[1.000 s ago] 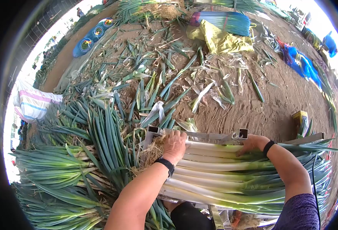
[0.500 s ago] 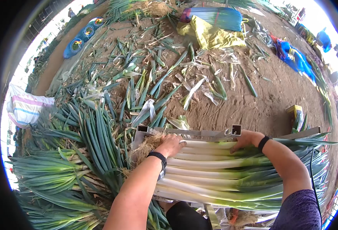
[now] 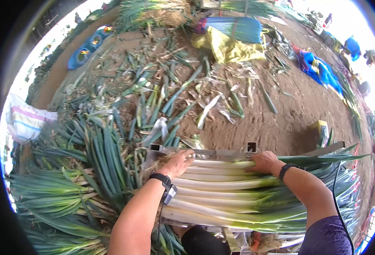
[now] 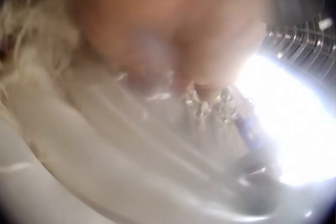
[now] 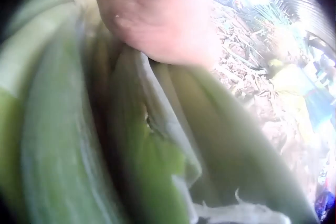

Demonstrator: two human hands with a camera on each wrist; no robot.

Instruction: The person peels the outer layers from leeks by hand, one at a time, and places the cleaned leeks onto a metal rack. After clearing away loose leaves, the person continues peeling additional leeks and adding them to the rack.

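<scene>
A row of leeks (image 3: 221,185) with white stems and green leaves lies side by side in a metal frame (image 3: 204,152). My left hand (image 3: 177,164) grips the farthest leek near its root end, fingers bent over the far side. In the left wrist view the bent fingers (image 4: 173,71) are blurred above pale stems. Along the same far edge, my right hand (image 3: 265,162) holds that leek where white turns green, thumb on the near side. The right wrist view shows the palm side of the hand (image 5: 157,19) over green leaves (image 5: 58,119); its fingertips are hidden.
Piled leeks (image 3: 60,187) lie to the left. Cut leaves litter the soil (image 3: 255,123) beyond the frame. Farther off are a yellow sack (image 3: 228,46), a wrapped leek bundle (image 3: 234,29) and a blue bag (image 3: 323,72). A tin (image 3: 320,131) stands right of the frame.
The head view has shifted, so the scene sits farther left. My left hand has slid slightly toward the root end, and both hands stay at the far edge of the row.
</scene>
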